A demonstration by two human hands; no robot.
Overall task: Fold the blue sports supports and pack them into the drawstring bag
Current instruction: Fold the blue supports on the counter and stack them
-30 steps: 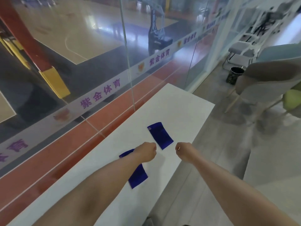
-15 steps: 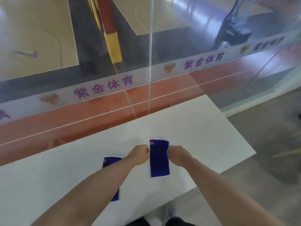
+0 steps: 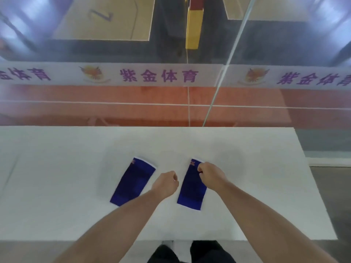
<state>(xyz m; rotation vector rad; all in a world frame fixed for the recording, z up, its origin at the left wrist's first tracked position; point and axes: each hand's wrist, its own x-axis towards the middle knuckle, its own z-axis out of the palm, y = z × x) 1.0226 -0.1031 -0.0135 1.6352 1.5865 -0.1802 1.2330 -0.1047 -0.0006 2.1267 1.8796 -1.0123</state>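
Hands are hovering over a white table (image 3: 57, 186), where two blue supports are lying flat, side by side but apart. The left hand (image 3: 165, 184) is curling into a loose fist between them, gripping nothing. The right hand (image 3: 209, 174) is covering the far right corner of the right support (image 3: 191, 188), fingers curled; whether they are pinching it is unclear. The left support (image 3: 133, 182) is lying untouched.

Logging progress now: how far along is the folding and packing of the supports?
Hardly started. Both blue supports lie flat and unfolded on the white table. The right hand is at the top edge of the right support; the left hand is closed between them. The left support is untouched. No bag is in view; folding and packing remain.
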